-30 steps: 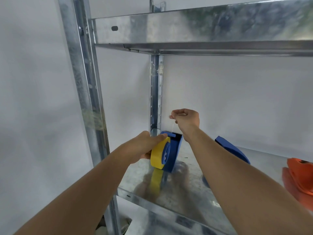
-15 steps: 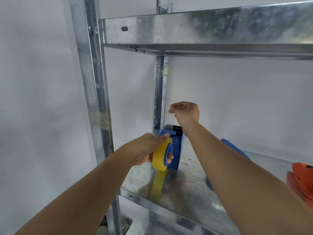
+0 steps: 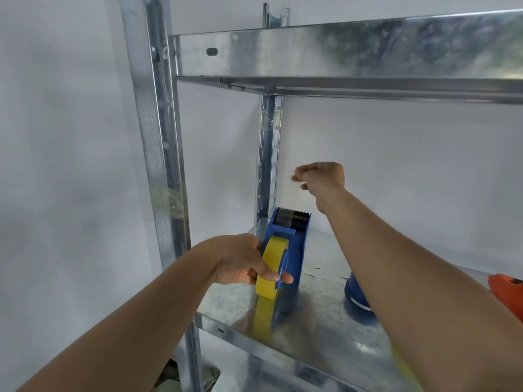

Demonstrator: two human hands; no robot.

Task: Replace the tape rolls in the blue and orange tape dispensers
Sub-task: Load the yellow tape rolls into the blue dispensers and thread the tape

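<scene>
A blue tape dispenser (image 3: 294, 250) stands on the metal shelf (image 3: 319, 315), its toothed cutter at the far top end. A yellow tape roll (image 3: 270, 267) sits on its near side. My left hand (image 3: 240, 260) grips the roll and the dispenser's left side, thumb across the front. My right hand (image 3: 321, 175) is raised above and behind the cutter, fingertips pinched on a thin clear strip of tape (image 3: 297, 183). A second blue piece (image 3: 355, 292) lies behind my right forearm. The orange dispenser (image 3: 506, 290) shows at the right edge.
An upper metal shelf (image 3: 348, 52) hangs close above. Steel uprights stand at the front left (image 3: 158, 165) and back (image 3: 267, 154). A white wall closes the back. Cardboard lies below the shelf (image 3: 181, 374).
My right hand has lifted higher above the cutter, still pinching the clear tape. My left hand stays on the yellow roll. The camera has moved closer and shifted right.
</scene>
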